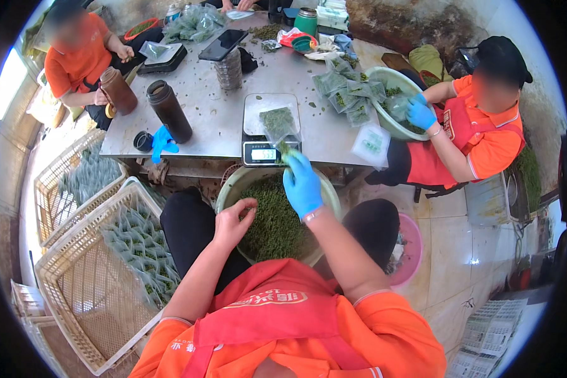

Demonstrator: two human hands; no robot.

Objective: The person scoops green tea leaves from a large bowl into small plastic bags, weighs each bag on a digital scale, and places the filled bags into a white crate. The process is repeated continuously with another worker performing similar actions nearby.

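Observation:
A clear plastic bag of green peppercorn-like pieces (278,122) lies on the pan of a digital scale (253,108), its mouth hanging over the lit display. My right hand (304,184), in a blue glove, is at the bag's mouth with green pieces at its fingertips; whether it grips the bag or only the pieces I cannot tell. My bare left hand (235,222) hovers over the left side of a round tub (332,198) between my knees, thumb and fingers curled close together. Whether anything is between them is not clear. The tub holds a heap of the same small green pieces.
Plastic crates (71,279) with filled bags stand at the left. On the metal table (203,127) are a dark bottle (169,111), a blue glove (163,143), a phone (223,45) and a pile of bags (345,90). Co-workers sit left and right; a pink basin (412,250) is beside my right knee.

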